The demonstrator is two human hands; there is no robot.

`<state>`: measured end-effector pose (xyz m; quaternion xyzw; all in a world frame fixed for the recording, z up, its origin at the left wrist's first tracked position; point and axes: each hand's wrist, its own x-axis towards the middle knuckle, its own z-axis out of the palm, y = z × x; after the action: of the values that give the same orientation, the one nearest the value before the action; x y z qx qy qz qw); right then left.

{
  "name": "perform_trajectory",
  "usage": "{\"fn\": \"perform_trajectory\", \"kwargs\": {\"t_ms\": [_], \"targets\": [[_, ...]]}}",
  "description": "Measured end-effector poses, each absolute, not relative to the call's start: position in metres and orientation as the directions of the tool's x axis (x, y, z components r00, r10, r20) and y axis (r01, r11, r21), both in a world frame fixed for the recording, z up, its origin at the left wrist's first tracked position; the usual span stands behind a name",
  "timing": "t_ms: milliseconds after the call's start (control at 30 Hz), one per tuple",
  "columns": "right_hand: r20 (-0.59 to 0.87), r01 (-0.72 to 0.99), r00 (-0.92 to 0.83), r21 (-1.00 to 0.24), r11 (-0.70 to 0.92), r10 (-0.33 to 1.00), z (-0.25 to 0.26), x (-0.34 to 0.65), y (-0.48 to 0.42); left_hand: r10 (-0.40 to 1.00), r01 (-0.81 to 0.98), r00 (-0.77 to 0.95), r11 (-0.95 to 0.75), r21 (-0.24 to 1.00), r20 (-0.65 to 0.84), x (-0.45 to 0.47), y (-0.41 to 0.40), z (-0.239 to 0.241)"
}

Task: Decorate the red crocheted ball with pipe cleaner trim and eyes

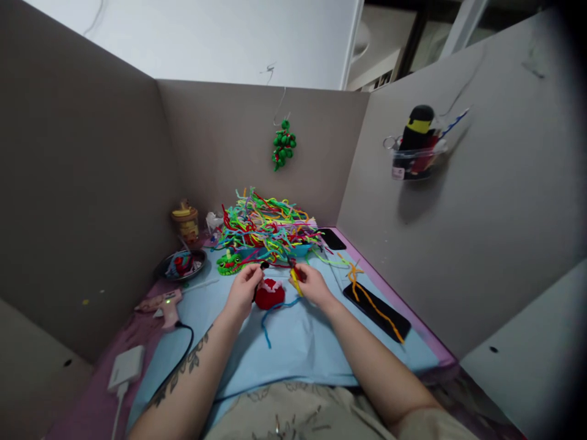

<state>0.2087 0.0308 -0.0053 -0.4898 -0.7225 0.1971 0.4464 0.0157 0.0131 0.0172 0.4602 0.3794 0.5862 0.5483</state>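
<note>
Toward the middle of the tabletop, a person's left hand pinches a small black piece in a fingertip grip, while the right hand curls its grip around a yellow-handled tool, its working end too small to make out. Between them lies a red round piece topped with pale pink, a blue strand just beside it. Toward the far edge, a blue tray overflows with multicolored fuzzy strands that hide most of its rim. Near the left edge, a metal bowl holds red and blue pieces; a brown-and-yellow tub stands at the far left corner, contents unclear. Above the right edge, a clear wall-hung holder carries a black, yellow-banded bottle; its label is illegible, as is faint lettering on a white adapter by the near left corner.
</note>
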Motion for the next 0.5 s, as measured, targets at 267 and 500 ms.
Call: {"fn": "perform_trajectory", "kwargs": {"t_ms": [267,500], "targets": [[0.363,0.555,-0.355,-0.66,0.507,0.861,-0.009,0.195,0.017,0.93,-0.275,-0.286,-0.311,0.91,0.231,0.01,0.017,0.016],[0.332,0.598,-0.415,-0.602,0.529,0.847,-0.014,0.193,0.019,0.942,-0.172,-0.182,-0.314,0.933,0.283,0.017,0.012,0.013]]}}
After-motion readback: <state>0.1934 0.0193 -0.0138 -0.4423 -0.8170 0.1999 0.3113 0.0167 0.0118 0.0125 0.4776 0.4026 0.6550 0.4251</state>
